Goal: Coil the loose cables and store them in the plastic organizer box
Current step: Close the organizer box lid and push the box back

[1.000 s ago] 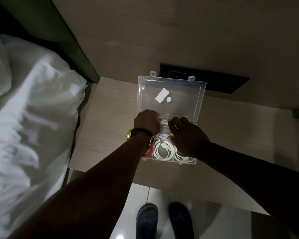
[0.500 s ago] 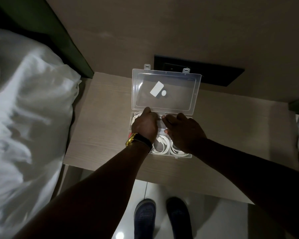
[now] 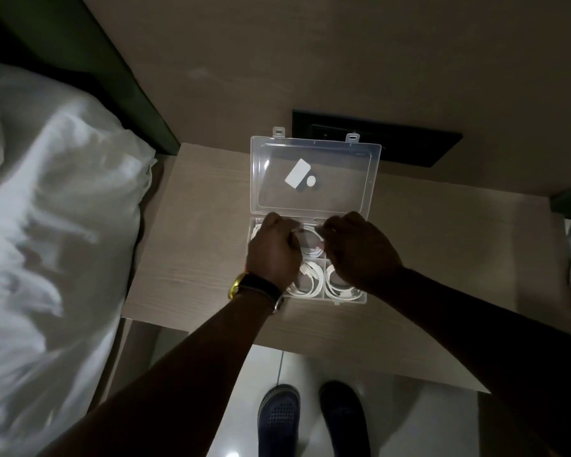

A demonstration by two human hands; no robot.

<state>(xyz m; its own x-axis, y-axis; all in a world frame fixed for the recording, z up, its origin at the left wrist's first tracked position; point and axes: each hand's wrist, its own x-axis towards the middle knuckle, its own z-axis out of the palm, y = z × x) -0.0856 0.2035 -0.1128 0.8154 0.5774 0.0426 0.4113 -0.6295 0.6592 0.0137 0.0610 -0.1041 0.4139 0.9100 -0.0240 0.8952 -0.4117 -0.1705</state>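
Observation:
A clear plastic organizer box (image 3: 361,300) sits on the wooden bedside table (image 3: 192,225), its lid (image 3: 314,153) standing open at the back. A coiled white cable (image 3: 310,240) lies in the far middle compartment. My left hand (image 3: 272,250) and my right hand (image 3: 360,249) both pinch this coil from either side, pressing it into the compartment. Two more white coils fill the near compartments: one in the middle (image 3: 305,282), one at the right (image 3: 338,286). My left hand hides the left compartments.
A bed with a white duvet (image 3: 53,242) borders the table on the left. A black socket panel (image 3: 409,146) is set in the wall behind the box. My dark shoes (image 3: 279,420) stand on the tiled floor below the table's front edge.
Both hands stayed over the box's far compartments. My right hand shifted a little to the right, exposing more of the white coil between the hands.

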